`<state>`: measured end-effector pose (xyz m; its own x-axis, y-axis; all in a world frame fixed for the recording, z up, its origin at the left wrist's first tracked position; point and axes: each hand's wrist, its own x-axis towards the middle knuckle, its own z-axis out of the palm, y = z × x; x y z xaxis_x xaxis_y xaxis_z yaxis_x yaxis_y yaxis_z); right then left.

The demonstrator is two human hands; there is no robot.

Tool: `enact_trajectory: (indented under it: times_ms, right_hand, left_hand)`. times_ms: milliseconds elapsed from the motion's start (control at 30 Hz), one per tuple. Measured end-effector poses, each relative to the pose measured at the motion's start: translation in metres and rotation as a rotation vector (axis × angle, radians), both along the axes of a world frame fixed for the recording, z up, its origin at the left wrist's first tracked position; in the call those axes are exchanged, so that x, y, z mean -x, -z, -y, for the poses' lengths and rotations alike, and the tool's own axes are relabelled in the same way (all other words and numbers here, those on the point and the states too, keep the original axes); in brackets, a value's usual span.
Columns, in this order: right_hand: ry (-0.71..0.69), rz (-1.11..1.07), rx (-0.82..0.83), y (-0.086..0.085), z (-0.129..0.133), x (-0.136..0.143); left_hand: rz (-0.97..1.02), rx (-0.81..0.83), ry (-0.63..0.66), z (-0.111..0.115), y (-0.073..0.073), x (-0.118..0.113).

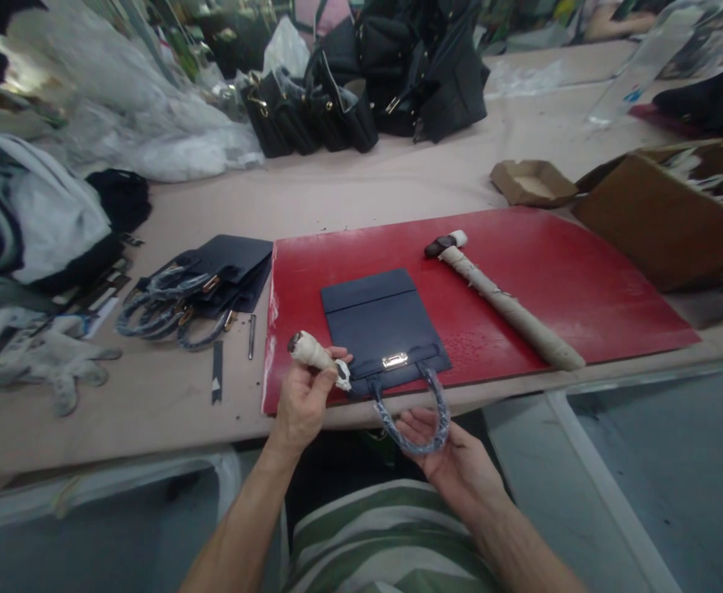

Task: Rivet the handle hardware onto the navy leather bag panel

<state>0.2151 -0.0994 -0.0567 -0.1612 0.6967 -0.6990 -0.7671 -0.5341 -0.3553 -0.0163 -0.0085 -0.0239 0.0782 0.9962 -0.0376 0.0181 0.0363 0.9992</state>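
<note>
My left hand (305,399) grips a short, thick tool wrapped in white tape (312,350), tilted just above the panel's near left corner. A dark navy bag panel (370,309) with a metal clasp lies flat on the red board (584,288). Its curved handle (441,412), covered in clear plastic film, hangs past the table's near edge. Palm up, my right hand (454,461) holds this handle from below, its fingers partly behind the loop. A hammer (510,309) with a wrapped shaft rests on the board to the right.
Left of the board lie stacked navy panels with handles (231,255), a thin metal rod (251,336) and a glove (68,362). Black bags (318,107) stand at the back. On the right are a small cardboard tray (531,183) and a large brown box (664,214).
</note>
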Motion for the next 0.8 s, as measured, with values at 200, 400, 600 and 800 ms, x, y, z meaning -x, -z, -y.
enact_trajectory:
  times_ms: [200,400,600,800]
  right_hand:
    - [-0.190,-0.238,-0.285,-0.015,-0.017,0.016]
    - [-0.252,-0.130,-0.240,-0.023,-0.029,0.030]
    - [-0.236,0.043,-0.327,-0.031,-0.035,0.050]
    - [-0.333,0.234,-0.453,-0.026,-0.032,0.047]
  left_hand:
    - [0.009,0.075,0.009,0.017,-0.011,-0.007]
    - [0.182,0.209,-0.009,0.024,-0.005,-0.006]
    - [0.299,0.152,-0.091,0.011,-0.017,-0.012]
    - [0.224,0.106,-0.068,0.007,-0.015,-0.009]
